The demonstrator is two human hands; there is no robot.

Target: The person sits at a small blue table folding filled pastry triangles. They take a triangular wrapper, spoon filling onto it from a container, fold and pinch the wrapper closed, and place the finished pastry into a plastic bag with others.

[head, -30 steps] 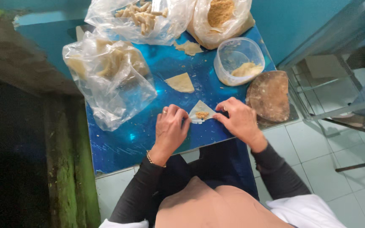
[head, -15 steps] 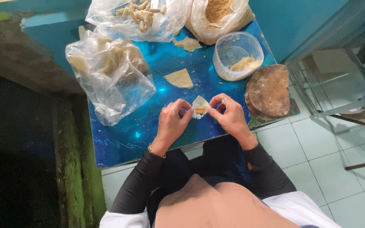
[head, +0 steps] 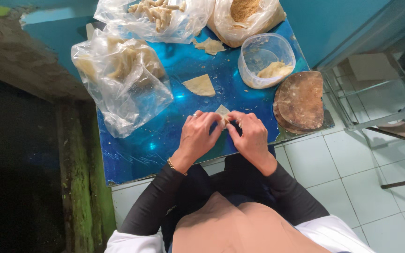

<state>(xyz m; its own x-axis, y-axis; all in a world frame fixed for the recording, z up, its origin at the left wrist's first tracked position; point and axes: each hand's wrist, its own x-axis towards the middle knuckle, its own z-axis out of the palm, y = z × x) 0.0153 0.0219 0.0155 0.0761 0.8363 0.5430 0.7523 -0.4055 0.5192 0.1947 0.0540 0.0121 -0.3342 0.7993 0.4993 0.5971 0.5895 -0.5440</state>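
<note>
since the earlier frames, both hands have been drawn closer together over the blue table [head: 137,154], and the small pastry wrapper [head: 222,112] is now folded up between them. it is pinched at its left side by the left hand [head: 200,136] and at its right by the right hand [head: 249,136] (fingertips nearly touching). a flat wrapper triangle [head: 200,85] lies just beyond, a plastic tub of filling [head: 264,61] further right, a round wooden board [head: 301,99] beside it.
</note>
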